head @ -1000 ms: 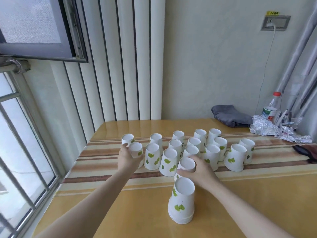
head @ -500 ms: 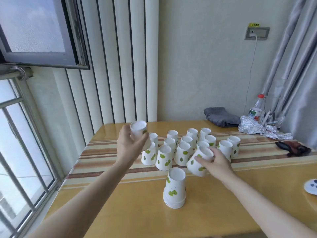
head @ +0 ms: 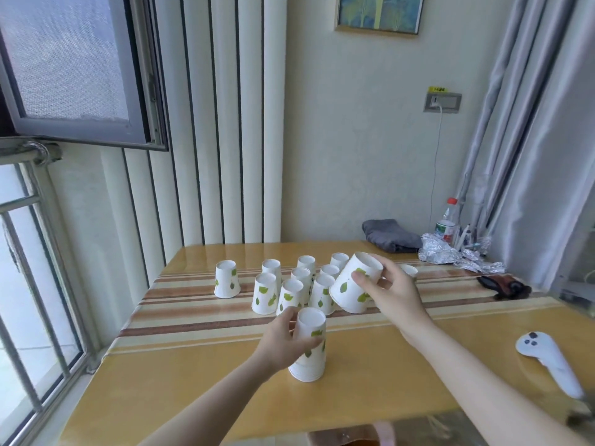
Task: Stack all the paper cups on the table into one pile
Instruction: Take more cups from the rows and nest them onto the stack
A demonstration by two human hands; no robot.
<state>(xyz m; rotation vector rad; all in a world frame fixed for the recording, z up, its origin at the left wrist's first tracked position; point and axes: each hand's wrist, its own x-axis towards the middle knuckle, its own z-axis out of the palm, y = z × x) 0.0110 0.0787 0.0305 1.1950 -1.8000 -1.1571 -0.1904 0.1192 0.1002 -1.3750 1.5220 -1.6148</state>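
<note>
Right hand (head: 391,292) grips tilted inverted cup (head: 354,282), base up-right; left hand (head: 286,341) clasps upright pile (head: 309,344).

A cream wall (head: 354,149) stands behind the wooden table (head: 180,375), which has a striped band across it. At 12 o'clock hangs a framed picture (head: 378,11), cut by the top edge. At 2 o'clock there is a wall socket (head: 442,103) with a white cable going down. White vertical panels (head: 222,123) with dark gaps cover the wall at 11 o'clock. An open window frame (head: 77,69) with frosted glass is at 10 o'clock, and metal window bars (head: 32,284) are at 8 o'clock, bright with daylight. Grey curtains (head: 541,140) hang at 3 o'clock.
</note>
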